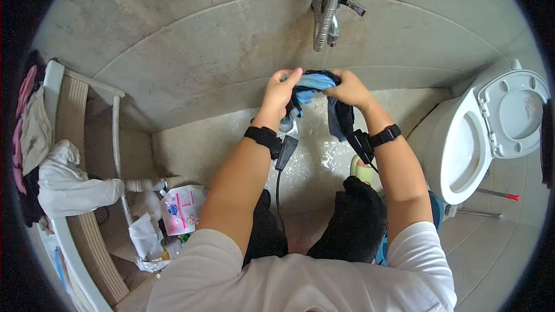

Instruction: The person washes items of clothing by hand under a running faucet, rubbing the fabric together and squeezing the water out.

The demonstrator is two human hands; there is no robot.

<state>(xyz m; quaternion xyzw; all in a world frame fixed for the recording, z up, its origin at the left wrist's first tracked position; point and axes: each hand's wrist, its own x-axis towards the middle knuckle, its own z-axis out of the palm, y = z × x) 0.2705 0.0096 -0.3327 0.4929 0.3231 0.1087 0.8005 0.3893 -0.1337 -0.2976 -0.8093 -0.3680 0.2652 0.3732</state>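
Note:
Both hands grip a wet-looking blue and black cloth [315, 82], stretched between them just below the tap. My left hand [282, 88] is closed on its left end, thumb on top. My right hand [350, 88] has its fingers wrapped round the right end. A dark part of the cloth [338, 118] hangs down under the right hand. Its exact kind of garment I cannot make out. Above the cloth, the metal tap [332, 32] juts from the wall with a coiled flexible hose [321, 14] looped over it. Black straps with small devices circle both wrists.
Water glistens on the floor [318, 159] under my hands. At right stands a white toilet [462, 150] with its lid up. On the left, a washing machine or rack [72, 115] carries clothes [75, 185]; a pink-and-white pouch [182, 208] lies beside it. A green slipper [361, 170] is near my foot.

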